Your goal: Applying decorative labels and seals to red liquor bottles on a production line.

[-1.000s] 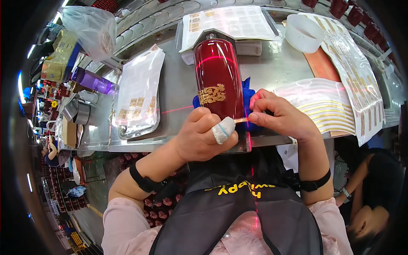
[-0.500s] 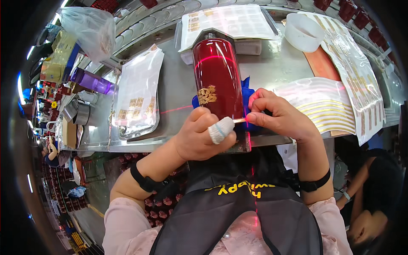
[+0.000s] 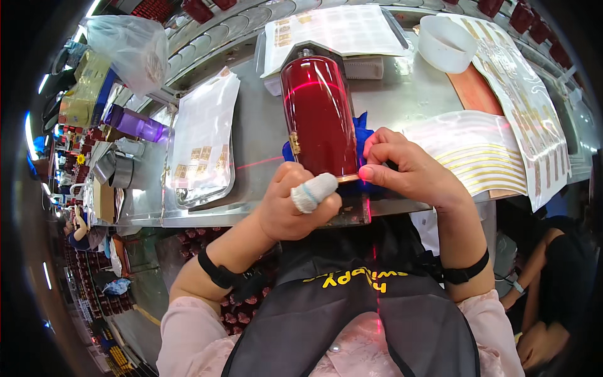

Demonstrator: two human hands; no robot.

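Note:
A glossy dark red bottle (image 3: 319, 116) lies with its neck away from me, over a blue cloth (image 3: 362, 130). A gold emblem (image 3: 294, 144) shows at its left side. Along the near base rim runs a thin gold strip (image 3: 347, 178). My left hand (image 3: 301, 202), with a white finger cover (image 3: 314, 191) on one digit, is curled against the left of the bottle's base; its inner fingers are hidden. My right hand (image 3: 405, 168) has bent fingers, the thumb tip at the right end of the strip.
Sheets of gold stickers lie on a tray (image 3: 207, 141) at left and on a stand (image 3: 333, 34) behind the bottle. At right are a sheet of curved gold strips (image 3: 468, 151), a long sticker sheet (image 3: 521, 107) and a white round tub (image 3: 447, 44). A purple bottle (image 3: 135, 122) lies far left.
The bottle has turned, carrying its gold emblem round to the left edge. My left hand has shifted slightly left, and more of the gold strip shows along the base. My right hand stays nearly still.

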